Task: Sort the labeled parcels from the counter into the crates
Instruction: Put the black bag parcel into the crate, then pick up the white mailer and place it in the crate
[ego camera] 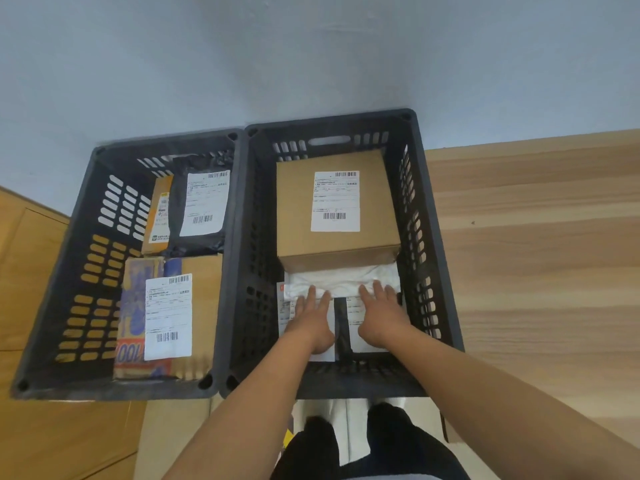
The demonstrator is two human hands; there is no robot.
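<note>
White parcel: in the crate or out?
In: the white parcel lies in the right crate, beside the box, left hand and right hand flat on it.

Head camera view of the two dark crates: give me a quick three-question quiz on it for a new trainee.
1. True or false: the brown cardboard box with a white label sits in the right-hand dark grey slotted plastic crate.
2. The left hand and right hand both touch: A) a roll of tape; B) the crumpled white plastic-wrapped parcel; C) a pair of scissors.
3. Fill in: the black plastic mailer bag with a white label lies in the ___ crate.

Key: 1 true; 2 B; 3 left, meaning the left crate.
</note>
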